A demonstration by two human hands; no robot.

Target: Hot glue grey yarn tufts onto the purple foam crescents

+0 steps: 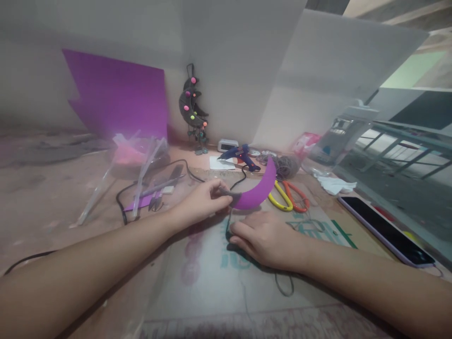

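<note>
My left hand (pixel 212 201) pinches one tip of a purple crescent-shaped cutout (pixel 257 192). Dark grey yarn (pixel 236 198) is wrapped round that held tip, while the rest of the crescent is bare purple. Just below and to the right, my right hand (pixel 266 238) is closed on the grey yarn, and a strand runs up from it toward the crescent. A loose loop of yarn (pixel 284 286) lies beneath my right wrist. Behind the crescent is a pair of scissors (pixel 296 197) with one yellow and one orange handle.
A blue glue gun (pixel 240 155) rests at the back beside a ball of grey yarn (pixel 287 165). A finished yarn moon ornament (pixel 192 101) hangs on the wall, right of a purple sheet (pixel 122 94). Glue sticks (pixel 144 174) lie left; a phone (pixel 386 230) lies right.
</note>
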